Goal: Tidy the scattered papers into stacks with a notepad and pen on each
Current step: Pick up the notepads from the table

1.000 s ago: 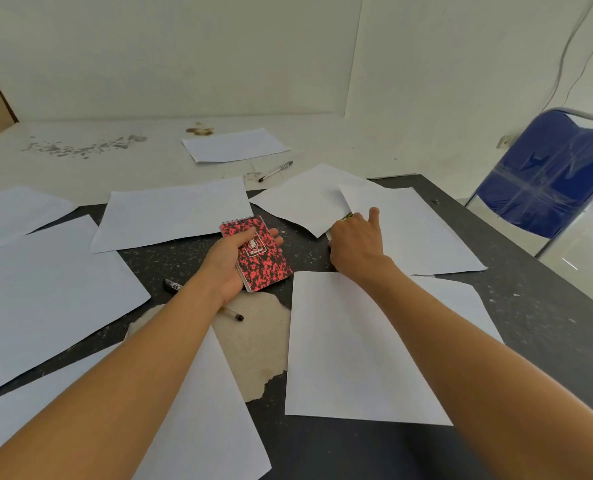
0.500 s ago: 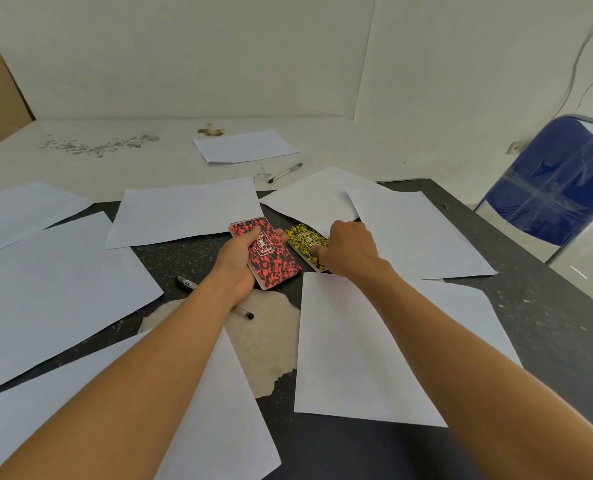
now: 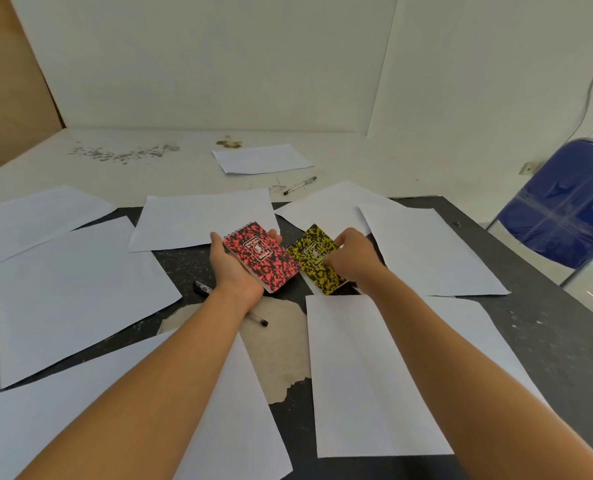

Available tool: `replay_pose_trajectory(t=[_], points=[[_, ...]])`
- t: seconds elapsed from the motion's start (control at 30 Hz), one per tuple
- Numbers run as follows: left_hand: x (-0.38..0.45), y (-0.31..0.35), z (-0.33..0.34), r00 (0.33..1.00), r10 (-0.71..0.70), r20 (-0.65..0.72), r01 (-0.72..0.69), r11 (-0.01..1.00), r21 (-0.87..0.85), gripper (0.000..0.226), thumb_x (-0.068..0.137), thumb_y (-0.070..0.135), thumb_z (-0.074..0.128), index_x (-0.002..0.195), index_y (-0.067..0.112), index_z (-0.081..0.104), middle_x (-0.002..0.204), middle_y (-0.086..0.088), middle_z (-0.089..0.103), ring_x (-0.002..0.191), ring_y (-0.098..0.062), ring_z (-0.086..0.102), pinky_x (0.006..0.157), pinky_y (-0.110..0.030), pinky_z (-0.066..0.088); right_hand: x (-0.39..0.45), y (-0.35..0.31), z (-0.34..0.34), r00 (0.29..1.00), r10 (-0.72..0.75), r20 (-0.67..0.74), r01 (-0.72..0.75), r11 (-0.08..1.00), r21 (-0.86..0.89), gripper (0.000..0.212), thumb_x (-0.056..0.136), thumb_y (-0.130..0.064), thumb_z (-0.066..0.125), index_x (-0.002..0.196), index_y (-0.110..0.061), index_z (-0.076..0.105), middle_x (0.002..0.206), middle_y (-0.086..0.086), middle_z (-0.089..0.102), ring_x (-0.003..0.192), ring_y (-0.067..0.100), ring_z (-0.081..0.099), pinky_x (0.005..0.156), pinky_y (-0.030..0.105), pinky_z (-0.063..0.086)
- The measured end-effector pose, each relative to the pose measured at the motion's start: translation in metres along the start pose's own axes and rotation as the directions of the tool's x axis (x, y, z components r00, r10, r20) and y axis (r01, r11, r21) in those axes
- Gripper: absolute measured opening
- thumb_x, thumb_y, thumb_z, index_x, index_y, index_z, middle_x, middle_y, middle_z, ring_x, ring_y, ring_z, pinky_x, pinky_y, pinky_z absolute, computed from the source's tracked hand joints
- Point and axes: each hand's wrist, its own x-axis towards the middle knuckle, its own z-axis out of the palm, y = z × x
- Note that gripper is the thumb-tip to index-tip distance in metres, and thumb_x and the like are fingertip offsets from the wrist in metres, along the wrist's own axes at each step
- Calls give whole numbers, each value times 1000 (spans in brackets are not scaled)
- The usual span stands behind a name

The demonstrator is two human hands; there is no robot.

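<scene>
A red-and-black speckled spiral notepad (image 3: pixel 262 256) lies tilted in the palm-up left hand (image 3: pixel 234 268), fingers curled round its edges, above the dark table (image 3: pixel 547 327). Just beside it, the right hand (image 3: pixel 352 258) pinches a yellow-and-black notepad (image 3: pixel 314 259). Loose white sheets (image 3: pixel 76 292) surround them. The left wrist covers the middle of a pen (image 3: pixel 205 291).

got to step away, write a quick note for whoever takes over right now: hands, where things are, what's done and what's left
Left hand: holds the red notepad flat on its palm.
Right hand: grips the yellow notepad.
Papers: loose all over the dark table, one sheet on the far white surface.
Pens: one under the left wrist, one near the far sheet.
Done: both notepads in hand.
Left: stack the papers, top each stack with a notepad and pen.
</scene>
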Motion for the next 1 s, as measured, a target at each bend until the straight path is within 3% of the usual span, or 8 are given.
replay_pose_trajectory(t=[0.1, 0.2, 0.37, 0.47, 0.6, 0.77, 0.9, 1.0], points=[[-2, 0, 2, 1000, -4, -11, 4, 1000, 26, 77, 95, 70, 27, 133, 11, 58, 129, -24, 63, 110, -36, 65, 105, -48, 42, -6, -9, -12, 993, -54, -108, 68, 989, 130, 21, 91, -12, 62, 106, -15, 49, 91, 1, 56, 91, 25, 63, 70, 40, 59], [-1, -1, 4, 1000, -9, -5, 9, 999, 53, 77, 95, 70, 26, 130, 9, 59, 127, -25, 63, 112, -37, 62, 109, -49, 40, -13, -24, -28, 978, -74, -195, 136, 935, 329, 23, 92, -13, 63, 109, -18, 47, 90, -2, 57, 87, 28, 67, 72, 49, 60], [3, -1, 2, 993, -70, 92, 58, 990, 127, 93, 85, 84, 24, 133, 13, 60, 132, -20, 63, 123, -39, 59, 108, -57, 40, -23, -47, -7, 991, -126, 46, 91, 882, 463, 29, 91, -13, 71, 113, -16, 54, 99, 10, 70, 75, 17, 70, 56, 27, 57], [-1, 1, 4, 980, -74, 184, 48, 989, 142, 89, 85, 82, 31, 129, 12, 63, 127, -20, 66, 118, -39, 63, 101, -56, 46, -26, -45, 30, 985, -165, 40, 141, 926, 350, 31, 88, -16, 73, 114, -16, 56, 109, 8, 66, 85, 19, 68, 64, 29, 55], [-4, 1, 5, 984, -114, 137, 78, 966, 248, 46, 94, 45, 60, 116, 7, 71, 119, -20, 70, 101, -34, 70, 85, -46, 56, -29, -36, 51, 956, -281, -81, 286, 956, 64, 36, 86, -31, 75, 117, -18, 62, 109, 3, 58, 92, 16, 58, 76, 28, 45], [-4, -3, 9, 987, -70, 145, 9, 922, 386, 35, 96, 25, 60, 125, 7, 68, 125, -21, 67, 110, -37, 67, 87, -47, 57, -31, -27, 42, 952, -298, -63, 305, 940, 152, 42, 86, -30, 76, 121, -19, 55, 108, 1, 59, 94, 15, 60, 78, 30, 49], [-14, 18, 31, 952, -98, 290, -104, 787, 608, 31, 95, 23, 62, 124, 13, 68, 119, -16, 71, 111, -33, 68, 92, -50, 55, -28, -22, 22, 946, -319, 60, 276, 886, 372, 34, 89, -18, 74, 117, -14, 55, 104, 3, 69, 96, 18, 69, 78, 31, 59], [-19, 39, 51, 917, -5, 399, -343, 503, 794, 29, 90, 20, 72, 118, 18, 68, 109, -3, 75, 102, -16, 72, 87, -34, 57, -30, -24, 13, 896, -441, -47, 425, 823, 377, 28, 89, -11, 72, 116, -16, 63, 104, -3, 73, 97, 13, 69, 82, 28, 58]])
